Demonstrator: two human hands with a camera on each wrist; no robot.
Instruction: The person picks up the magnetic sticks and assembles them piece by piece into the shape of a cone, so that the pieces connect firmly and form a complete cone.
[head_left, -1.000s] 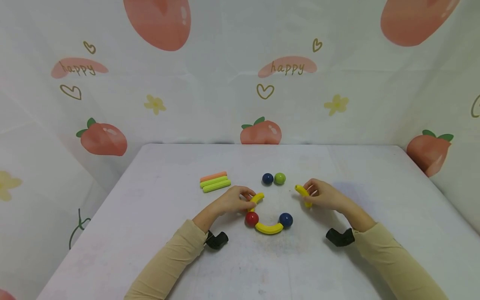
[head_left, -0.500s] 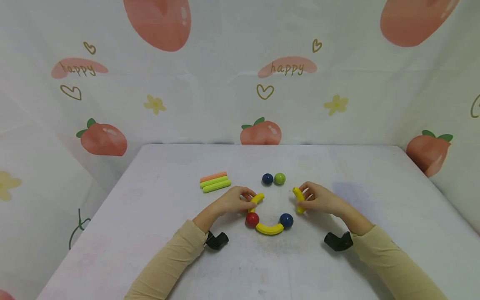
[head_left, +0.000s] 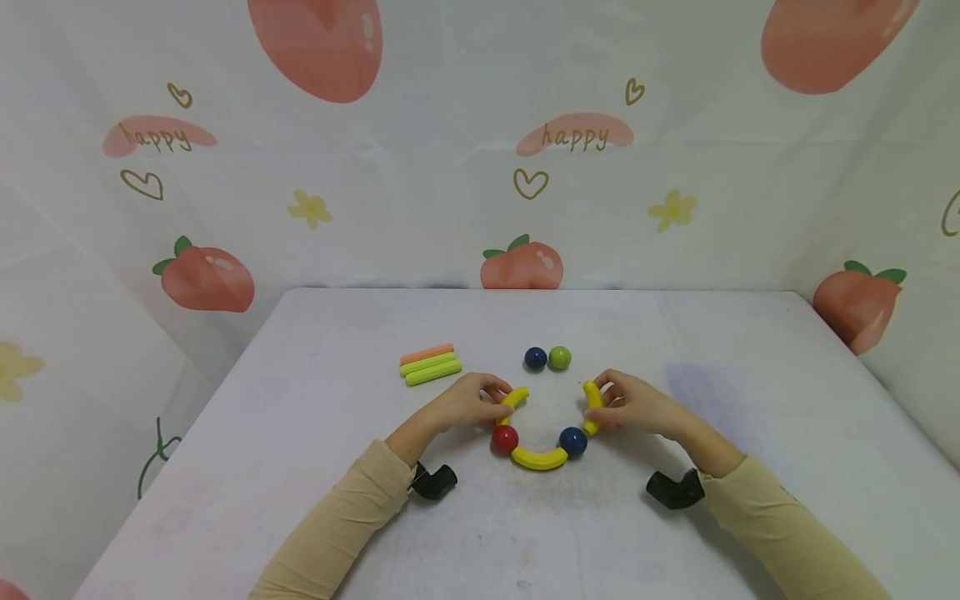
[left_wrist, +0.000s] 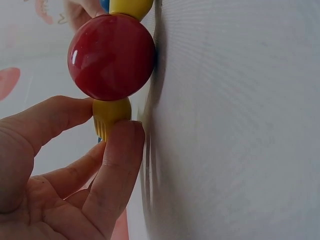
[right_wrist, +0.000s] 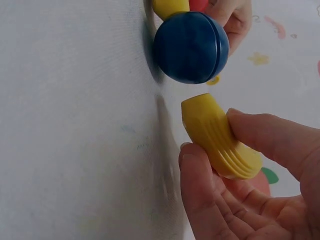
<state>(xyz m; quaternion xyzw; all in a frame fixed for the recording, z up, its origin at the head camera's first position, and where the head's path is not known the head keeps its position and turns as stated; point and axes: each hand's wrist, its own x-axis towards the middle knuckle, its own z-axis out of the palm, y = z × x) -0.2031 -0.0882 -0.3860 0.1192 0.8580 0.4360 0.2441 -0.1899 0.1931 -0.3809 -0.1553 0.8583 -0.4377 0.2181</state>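
Observation:
My left hand [head_left: 474, 400] pinches a curved yellow piece [left_wrist: 111, 112] between thumb and fingers; its near end meets a glossy red ball [head_left: 505, 440]. Another curved yellow piece [head_left: 539, 459] lies between the red ball and a blue ball [head_left: 573, 442], touching both. With thumb and fingertips, my right hand [head_left: 636, 404] holds a third curved yellow piece [right_wrist: 217, 137] with ridged sides. In the right wrist view a small gap separates its tip from the blue ball [right_wrist: 190, 47], and it seems raised off the table.
Behind the hands a dark blue ball [head_left: 536, 358] and a green ball [head_left: 560, 357] sit side by side. Two lime sticks [head_left: 433, 372] and an orange stick [head_left: 427, 353] lie at the back left. A patterned cloth [head_left: 420, 217] hangs beyond the table [head_left: 337, 333].
My right hand has brought its curved yellow piece left and nearer, turning it more upright beside the blue ball. My left hand keeps its place.

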